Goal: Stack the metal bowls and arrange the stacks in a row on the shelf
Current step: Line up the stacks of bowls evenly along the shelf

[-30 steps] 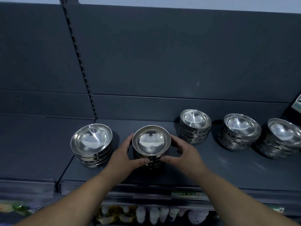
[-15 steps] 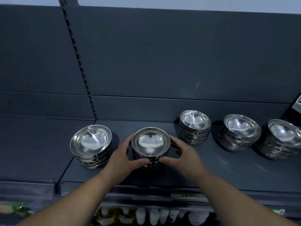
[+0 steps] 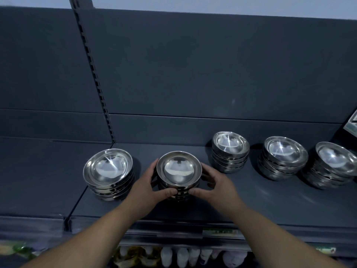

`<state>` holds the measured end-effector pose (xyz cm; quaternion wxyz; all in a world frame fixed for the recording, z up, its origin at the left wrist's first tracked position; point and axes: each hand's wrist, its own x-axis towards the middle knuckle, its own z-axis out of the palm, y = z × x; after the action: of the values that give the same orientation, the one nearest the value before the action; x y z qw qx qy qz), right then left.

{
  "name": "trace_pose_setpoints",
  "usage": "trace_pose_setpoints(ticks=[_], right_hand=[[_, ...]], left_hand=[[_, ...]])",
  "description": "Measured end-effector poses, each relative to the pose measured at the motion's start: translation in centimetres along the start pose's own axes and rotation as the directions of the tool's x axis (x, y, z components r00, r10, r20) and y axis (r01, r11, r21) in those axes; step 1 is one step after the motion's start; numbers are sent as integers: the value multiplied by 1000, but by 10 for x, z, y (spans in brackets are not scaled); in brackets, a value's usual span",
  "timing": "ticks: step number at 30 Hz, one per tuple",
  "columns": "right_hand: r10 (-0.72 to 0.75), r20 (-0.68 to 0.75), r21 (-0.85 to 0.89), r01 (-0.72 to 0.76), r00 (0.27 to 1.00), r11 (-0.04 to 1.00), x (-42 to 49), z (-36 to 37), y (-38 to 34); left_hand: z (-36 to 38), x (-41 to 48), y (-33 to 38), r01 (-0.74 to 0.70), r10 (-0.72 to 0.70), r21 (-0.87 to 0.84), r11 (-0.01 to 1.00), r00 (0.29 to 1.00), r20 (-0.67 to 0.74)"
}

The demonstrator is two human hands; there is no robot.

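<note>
A stack of metal bowls [image 3: 178, 169] stands on the dark grey shelf [image 3: 270, 202], second from the left. My left hand [image 3: 146, 187] cups its left side and my right hand [image 3: 216, 184] its right side, thumbs pressed on the front of the lower bowls. Another stack of bowls [image 3: 108, 171] sits just to the left. Three more stacks stand further back to the right: one [image 3: 229, 149], one [image 3: 283, 156] and one [image 3: 335, 164] near the right edge.
The shelf's back panel [image 3: 193, 74] rises behind the stacks, with a slotted upright [image 3: 92, 68] at the left. A neighbouring shelf section [image 3: 38, 175] lies to the left. Below the front edge, bottles and packets [image 3: 173, 256] fill a lower shelf.
Both hands stay wrapped around the same stack. It has hardly moved on the shelf; the view has shifted slightly.
</note>
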<state>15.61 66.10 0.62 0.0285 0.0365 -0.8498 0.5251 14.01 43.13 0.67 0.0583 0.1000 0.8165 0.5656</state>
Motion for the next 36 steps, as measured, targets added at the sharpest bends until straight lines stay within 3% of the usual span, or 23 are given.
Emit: trace_pose_setpoints(ticks=[8,14,17,24,28,32,36], right_hand=[[22,-20,-23,-22,1000,999,-1,1,0],[130,27,-44,-129,991,991,-12,9,19],[96,2,-124,-95,995,988,-15,19,22],[99,-18,-136,-101,995,986,-13,31,13],[130,38,-188,-120,991,975,-12,30,10],[223,18,-239,-212,975,948,-16,20,12],[235,-44,-345,-236,971,908,-20,-1,21]], left_hand=[[2,1,-1,-8,9,-56,998,1000,15],[1,-8,-17,77,-75,57,995,997,-30],[9,-15,-25,86,-86,72,994,996,-10],[10,-10,-29,84,-81,93,992,996,-39],[9,-12,-24,91,-85,141,986,995,-55],[12,-21,-21,155,-124,278,948,984,-125],[16,-30,-20,261,-225,478,838,965,-134]])
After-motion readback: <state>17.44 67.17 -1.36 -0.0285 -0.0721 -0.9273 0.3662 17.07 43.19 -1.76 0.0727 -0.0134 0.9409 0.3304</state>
